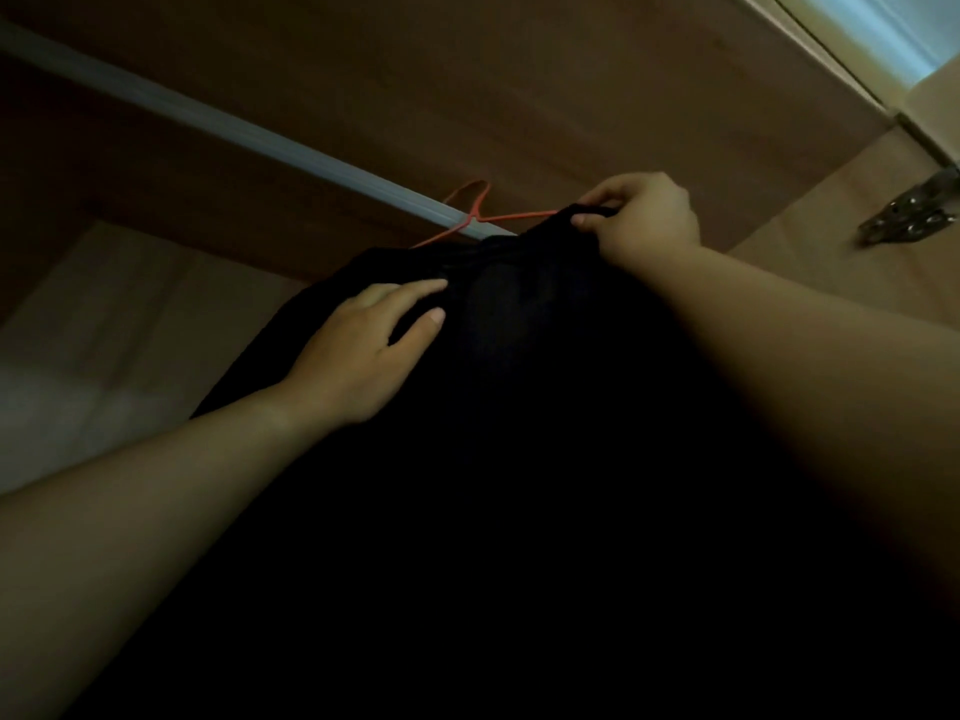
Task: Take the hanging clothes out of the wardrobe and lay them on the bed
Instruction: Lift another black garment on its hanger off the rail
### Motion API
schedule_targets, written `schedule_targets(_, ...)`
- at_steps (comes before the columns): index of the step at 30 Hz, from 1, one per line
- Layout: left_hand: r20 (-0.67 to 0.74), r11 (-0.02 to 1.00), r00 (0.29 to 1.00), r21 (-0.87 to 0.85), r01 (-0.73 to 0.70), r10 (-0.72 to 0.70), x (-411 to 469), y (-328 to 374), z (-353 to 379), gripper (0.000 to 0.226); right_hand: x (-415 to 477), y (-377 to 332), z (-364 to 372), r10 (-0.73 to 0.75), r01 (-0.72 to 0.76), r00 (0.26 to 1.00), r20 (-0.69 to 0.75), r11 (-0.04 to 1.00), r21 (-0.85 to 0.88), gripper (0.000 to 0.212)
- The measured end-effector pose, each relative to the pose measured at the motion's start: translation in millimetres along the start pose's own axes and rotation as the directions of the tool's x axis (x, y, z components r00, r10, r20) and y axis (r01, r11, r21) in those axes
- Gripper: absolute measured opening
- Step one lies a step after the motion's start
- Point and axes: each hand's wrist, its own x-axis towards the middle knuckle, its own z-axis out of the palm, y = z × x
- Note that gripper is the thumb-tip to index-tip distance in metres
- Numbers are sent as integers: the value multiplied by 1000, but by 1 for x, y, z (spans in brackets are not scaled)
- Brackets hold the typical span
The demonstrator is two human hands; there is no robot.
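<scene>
While black garment (pixel 519 407) fills near view, left hand (pixel 363 350) rests flat on cloth, fingers spread; right hand (pixel 641 220) pinches its top edge. Beyond, orange hanger (pixel 470 215) on wardrobe rail (pixel 234 128). Removal barely begun; bed unseen.

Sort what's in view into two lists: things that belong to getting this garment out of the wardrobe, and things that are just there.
Belongs to the job: black garment; orange hanger; rail; left hand; right hand.

Just there: door hinge; wardrobe top panel.
</scene>
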Motion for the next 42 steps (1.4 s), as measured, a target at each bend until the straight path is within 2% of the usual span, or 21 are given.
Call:
schedule_targets(4,40,997,999,76,2,-5,-1,2,-12,46,-5,3,9,-27,28,997,-67,999,17,5)
schedule_targets(7,4,993,1000,121,16,-17,-10,9,-25,45,-24,6,11,-91,98,989,-116,993,60,5)
schedule_targets(10,-59,963,994,250,105,-93,-31,17,-38,52,-54,16,18,-141,151,987,-81,979,140,8)
schedule_targets(12,-148,951,984,278,135,-97,-51,20,-49,51,-82,22,23,-161,166,986,-39,959,229,12)
schedule_targets(14,-179,918,980,368,151,-89,-74,17,-62,55,-123,28,23,-168,161,986,-1,943,291,19)
schedule_targets(16,-119,862,985,478,168,-126,-104,12,-75,58,-172,35,19,-155,131,987,37,921,366,24)
schedule_targets(18,37,837,982,529,136,-183,-141,10,-84,61,-223,42,13,-129,79,988,85,894,442,25)
schedule_targets(21,299,898,932,437,57,-204,-205,22,-88,44,-295,52,7,-95,-10,977,190,873,488,22)
schedule_targets(24,319,931,913,338,140,-254,-272,45,-90,29,-366,56,-6,-111,-33,954,277,883,467,22)
schedule_targets(28,301,926,884,239,293,-357,-353,78,-87,32,-451,56,-39,-94,-66,934,345,903,424,15)
schedule_targets(31,304,906,854,152,395,-423,-397,109,-75,35,-498,53,-72,-6,-128,946,325,912,389,13)
schedule_targets(34,269,880,838,110,463,-474,-430,139,-69,32,-538,45,-115,100,-194,938,333,945,262,14)
schedule_targets(38,309,876,823,86,475,-477,-481,186,-67,28,-598,25,-185,237,-295,876,421,953,76,20)
schedule_targets(42,398,907,822,75,414,-408,-532,234,-68,27,-662,4,-257,391,-383,817,424,917,-107,12)
